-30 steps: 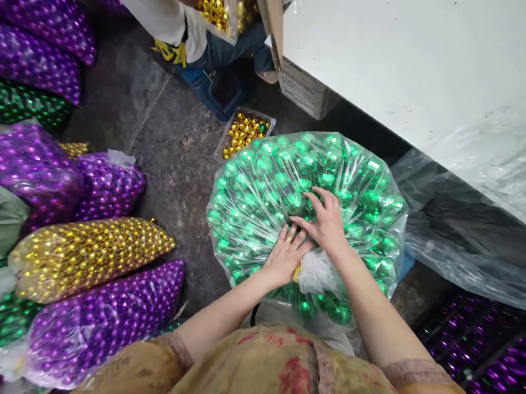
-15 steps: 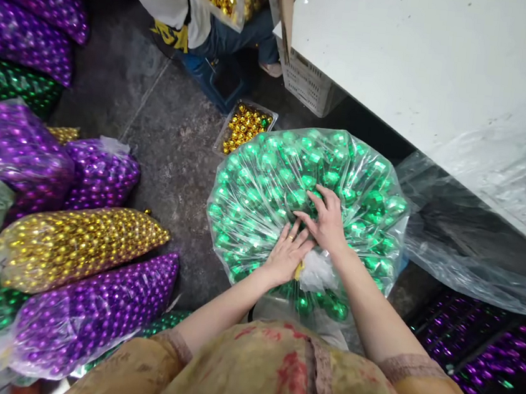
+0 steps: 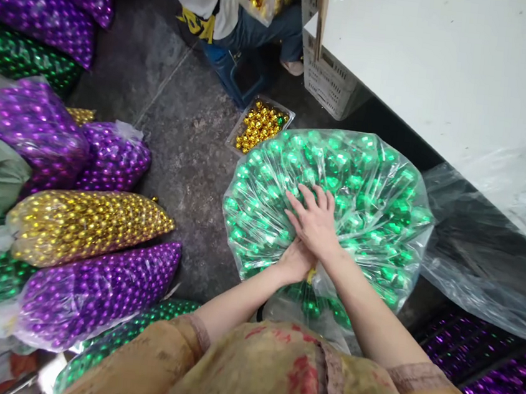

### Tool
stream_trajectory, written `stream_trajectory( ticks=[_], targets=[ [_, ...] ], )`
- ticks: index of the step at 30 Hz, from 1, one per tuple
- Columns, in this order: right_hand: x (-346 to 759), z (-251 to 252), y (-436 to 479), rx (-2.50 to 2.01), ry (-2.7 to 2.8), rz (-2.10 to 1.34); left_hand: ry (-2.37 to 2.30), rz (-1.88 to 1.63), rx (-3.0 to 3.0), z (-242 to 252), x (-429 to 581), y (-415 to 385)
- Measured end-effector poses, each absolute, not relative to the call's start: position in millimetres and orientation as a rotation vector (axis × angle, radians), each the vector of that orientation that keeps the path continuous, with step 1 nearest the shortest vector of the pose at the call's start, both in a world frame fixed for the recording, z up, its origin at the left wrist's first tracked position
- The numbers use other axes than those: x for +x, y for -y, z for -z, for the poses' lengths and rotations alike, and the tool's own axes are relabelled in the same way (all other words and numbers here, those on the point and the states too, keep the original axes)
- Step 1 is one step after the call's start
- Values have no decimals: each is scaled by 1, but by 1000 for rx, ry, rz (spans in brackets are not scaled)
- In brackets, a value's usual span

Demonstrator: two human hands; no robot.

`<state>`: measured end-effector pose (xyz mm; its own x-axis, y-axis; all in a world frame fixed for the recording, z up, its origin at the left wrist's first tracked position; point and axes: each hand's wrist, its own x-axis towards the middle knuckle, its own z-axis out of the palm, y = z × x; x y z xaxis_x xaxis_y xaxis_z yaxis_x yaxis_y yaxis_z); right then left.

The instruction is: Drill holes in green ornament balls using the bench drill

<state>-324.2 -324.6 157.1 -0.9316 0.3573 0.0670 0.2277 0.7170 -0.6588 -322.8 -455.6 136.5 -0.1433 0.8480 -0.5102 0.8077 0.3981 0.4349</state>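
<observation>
A big clear plastic bag of shiny green balls (image 3: 376, 196) stands on the floor in front of me. My right hand (image 3: 317, 223) lies flat on top of it with fingers spread. My left hand (image 3: 294, 262) sits under the right one, pressed on the bag near its tied neck; its fingers are covered. A bit of yellow tie and bunched plastic (image 3: 324, 285) shows beside my wrists.
Bags of purple (image 3: 93, 295), gold (image 3: 84, 225) and green balls are piled at left. A tray of gold balls (image 3: 261, 125) lies on the floor beyond. A white table (image 3: 445, 72) is at right, loose plastic (image 3: 477, 257) beneath. Another person (image 3: 226, 11) sits at the top.
My right hand slid left over my left hand, covering its fingers. The view shifted so the bag sits further right.
</observation>
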Motion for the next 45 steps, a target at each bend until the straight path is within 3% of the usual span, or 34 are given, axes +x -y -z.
stream_trajectory(
  ticks=[4, 8, 14, 18, 24, 29, 33, 45],
  targets=[
    [-323, -140, 317, -509, 2708, -1102, -1935, -157, 1462, -140, -324, 455],
    [-307, -152, 292, -507, 2414, -1474, -1978, -461, 1363, -166, -328, 454],
    [-261, -200, 282, -1266, 1634, -1708, -2083, -1111, 335, -201, -335, 447],
    [-236, -215, 298, -1371, 1632, -1682, -1921, -1258, -289, -210, -348, 430],
    [-225, -218, 333, -1150, 1901, -1913, -1777, -1282, -580, -219, -356, 421],
    [-224, -214, 350, -726, 2366, -1492, -1721, -1277, -521, -225, -357, 422],
    [-227, -209, 353, -678, 2639, -1130, -1693, -1256, -392, -234, -357, 421],
    [-218, -201, 352, -805, 2500, -1367, -1711, -1024, -142, -241, -364, 408]
  ],
)
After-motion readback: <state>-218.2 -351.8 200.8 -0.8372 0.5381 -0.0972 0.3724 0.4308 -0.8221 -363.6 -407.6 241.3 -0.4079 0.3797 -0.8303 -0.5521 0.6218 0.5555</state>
